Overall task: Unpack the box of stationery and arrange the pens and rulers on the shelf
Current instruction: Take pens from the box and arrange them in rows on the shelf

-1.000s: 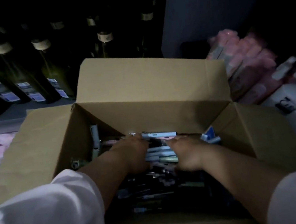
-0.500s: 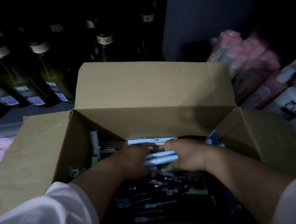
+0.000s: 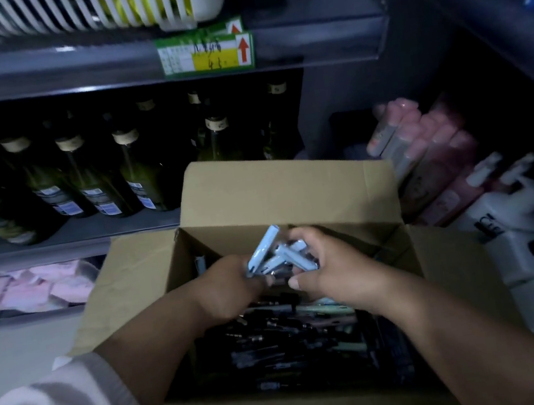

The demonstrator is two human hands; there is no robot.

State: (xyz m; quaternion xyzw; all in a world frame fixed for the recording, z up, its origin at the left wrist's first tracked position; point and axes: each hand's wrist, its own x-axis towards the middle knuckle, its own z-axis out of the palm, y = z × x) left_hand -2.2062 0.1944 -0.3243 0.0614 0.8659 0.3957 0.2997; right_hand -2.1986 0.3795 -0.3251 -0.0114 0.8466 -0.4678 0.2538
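Head view: left hand (image 3: 226, 290) and right hand (image 3: 333, 270) clasp splayed pale-blue plastic pens (image 3: 264, 249); align them between the palms before lifting.

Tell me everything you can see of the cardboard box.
The cardboard box is plain brown and open at the top, with its flaps folded outward: the far flap stands up, and the left and right flaps slope away. It sits upright before a shelf of green bottles. Inside lies a dense, dim pile of pens. The left hand and right hand reach in, their grip on a bunch of light blue pens above the pile.
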